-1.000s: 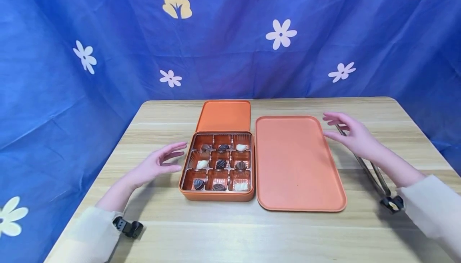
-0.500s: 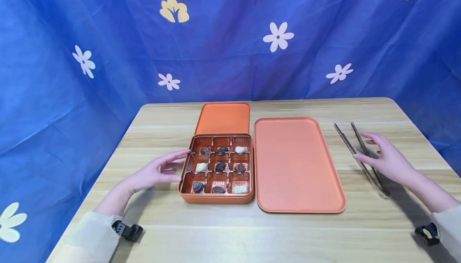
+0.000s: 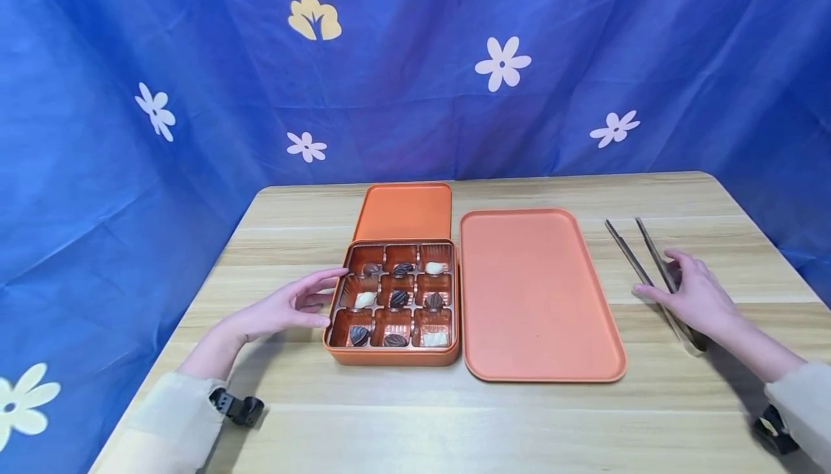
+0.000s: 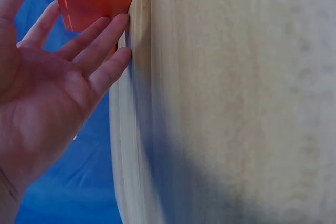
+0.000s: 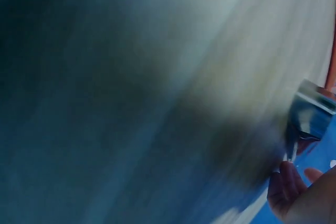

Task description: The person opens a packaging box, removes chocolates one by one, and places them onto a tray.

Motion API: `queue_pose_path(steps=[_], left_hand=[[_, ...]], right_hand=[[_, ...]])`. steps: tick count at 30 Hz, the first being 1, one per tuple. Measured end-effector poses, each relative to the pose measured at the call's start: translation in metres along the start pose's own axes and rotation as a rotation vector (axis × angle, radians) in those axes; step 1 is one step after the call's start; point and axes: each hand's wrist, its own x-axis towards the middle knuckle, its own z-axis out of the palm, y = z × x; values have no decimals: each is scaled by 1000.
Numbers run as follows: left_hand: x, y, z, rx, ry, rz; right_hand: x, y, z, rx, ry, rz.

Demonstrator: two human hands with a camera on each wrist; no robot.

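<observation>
Nearest, short of both sets of fingers, comes the front stretch of the counter. Beyond it, the left fingers are loose and spread, grasping nothing; thumb and forefinger meet the left rim of the box, seemingly just steadying it. The box sits immediately to their right.

Level with them on the far side, the right fingers straddle the tongs: the thumb crosses the inner arm, the others come down by the outer one. They look released, since the arms are splayed and not squeezed. The right wrist view is too blurred to tell how firmly they touch. The tongs lie flat on the counter under that hand, tips pointing away.

Between the two sets of fingers, the box's nine compartments each hold one of the chocolates, and every chocolate in sight is in there. The tray lies just right of the box, short of the right fingers.

Farther than the left fingers, behind the box, the lid is already off.

So the opening looks done; the tongs are not yet lifted, and all the handling of chocolates appears left.
</observation>
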Motion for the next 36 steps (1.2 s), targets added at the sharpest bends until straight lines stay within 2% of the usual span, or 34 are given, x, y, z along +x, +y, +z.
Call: queue_pose_path(steps=[8,16,21,26,30,36], left_hand=[[0,-2,0,-29,-13,11],[0,-3,0,-22,-10,-18],[-1,-3,0,-28,-11,-12],[-1,-3,1,-27,-10,-17],[-1,-2,2,-26,-12,-27],[-1,0,1,-21,-6,-29]], right_hand=[[1,2,3,2,15,12],[1,2,5,3,40,34],[2,4,6,-1,51,27],[2,5,5,-2,67,12],[1,4,2,21,112,-11],[10,-3,-14,61,147,-90]])
